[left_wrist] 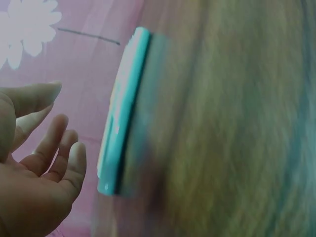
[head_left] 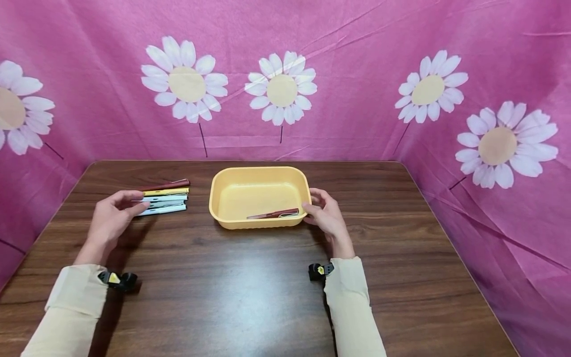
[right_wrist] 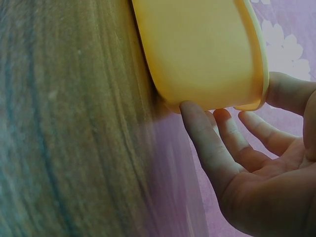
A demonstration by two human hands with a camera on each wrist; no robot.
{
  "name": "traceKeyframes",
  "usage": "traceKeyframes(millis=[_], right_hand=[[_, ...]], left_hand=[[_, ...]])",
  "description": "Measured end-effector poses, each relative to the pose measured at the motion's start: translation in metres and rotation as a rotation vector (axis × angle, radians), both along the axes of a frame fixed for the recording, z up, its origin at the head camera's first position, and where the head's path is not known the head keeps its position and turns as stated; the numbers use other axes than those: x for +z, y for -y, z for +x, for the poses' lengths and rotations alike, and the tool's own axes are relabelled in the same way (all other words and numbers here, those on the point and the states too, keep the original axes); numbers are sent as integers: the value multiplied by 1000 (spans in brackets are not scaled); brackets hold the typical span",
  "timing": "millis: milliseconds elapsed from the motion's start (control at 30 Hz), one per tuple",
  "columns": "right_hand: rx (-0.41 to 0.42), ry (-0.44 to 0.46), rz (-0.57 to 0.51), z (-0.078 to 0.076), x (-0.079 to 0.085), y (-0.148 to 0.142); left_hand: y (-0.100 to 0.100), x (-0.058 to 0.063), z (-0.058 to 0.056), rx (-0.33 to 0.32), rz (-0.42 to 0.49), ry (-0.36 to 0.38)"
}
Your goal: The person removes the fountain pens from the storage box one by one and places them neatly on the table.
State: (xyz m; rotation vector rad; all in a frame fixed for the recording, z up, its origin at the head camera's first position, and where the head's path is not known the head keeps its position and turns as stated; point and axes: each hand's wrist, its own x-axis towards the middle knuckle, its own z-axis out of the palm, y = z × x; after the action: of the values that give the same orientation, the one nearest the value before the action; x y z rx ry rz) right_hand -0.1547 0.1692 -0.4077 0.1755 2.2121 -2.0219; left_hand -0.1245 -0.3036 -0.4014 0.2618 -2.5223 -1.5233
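My left hand (head_left: 111, 216) hovers at the near-left ends of a row of pens, thumb and fingers apart; the left wrist view shows nothing between them. The row has a dark red pen (head_left: 171, 184) at the back, then a yellow pen (head_left: 168, 191), then several light blue pens (head_left: 167, 210) side by side. One light blue pen (left_wrist: 127, 108) faces the left wrist view. With its thumb over the rim and fingers against the outer wall, my right hand (head_left: 327, 214) grips the right end of a yellow plastic tray (head_left: 241, 198). Inside lies a dark red pen (head_left: 273, 215) with a clip.
The wood-grain table (head_left: 250, 292) reaches back to a pink cloth (head_left: 348, 99) with white daisies, which also hangs along both sides. Black wrist cameras sit on the left sleeve (head_left: 78, 292) and right sleeve (head_left: 350, 287).
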Motion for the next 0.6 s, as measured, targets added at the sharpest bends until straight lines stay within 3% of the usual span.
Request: traceKeyframes(millis=[267,600], right_hand=[[1,2,2,-1,3,-1],[1,11,3,0,2,-1]], left_hand=[[-25,13,-5,-126,81,-27],[-59,19,-9,-245,60,-16]])
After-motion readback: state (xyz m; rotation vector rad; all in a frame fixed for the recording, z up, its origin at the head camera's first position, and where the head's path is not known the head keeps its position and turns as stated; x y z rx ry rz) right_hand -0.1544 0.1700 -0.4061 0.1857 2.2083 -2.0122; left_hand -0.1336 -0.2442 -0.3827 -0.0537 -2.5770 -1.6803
